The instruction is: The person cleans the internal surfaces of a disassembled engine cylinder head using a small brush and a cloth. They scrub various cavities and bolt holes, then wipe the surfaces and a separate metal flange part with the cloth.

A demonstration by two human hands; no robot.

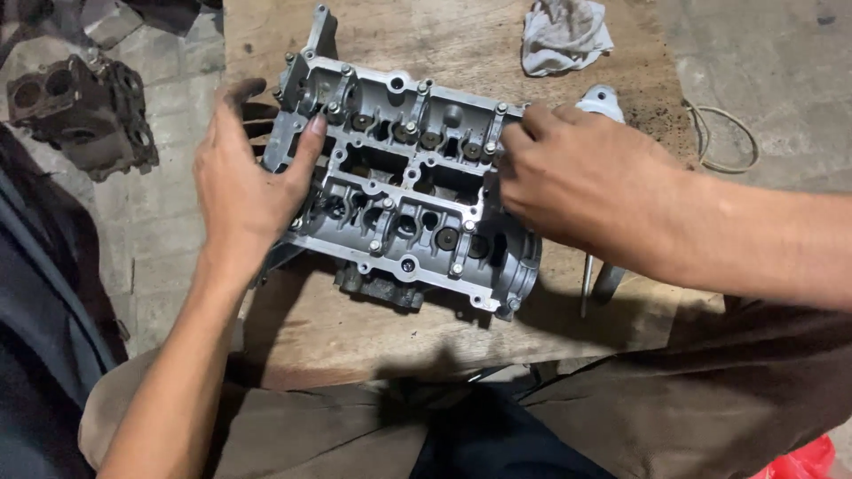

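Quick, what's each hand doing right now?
Left hand: open, fingers spread against the left end of the engine head.
Right hand: fingers curled on its right end; grip unclear.

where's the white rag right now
In the head view the crumpled white rag lies at the far edge of the wooden board, beyond the grey cylinder head and up past the right hand.

Grey aluminium cylinder head (404,182) lies tilted on wooden board (444,328), valve side up. Left hand (244,182) flat against its left end, fingers spread. Right hand (581,177) curled over right end, fingertips on casting. White rag (565,34) at board's far edge. Dark engine casting (84,111) on floor, left.
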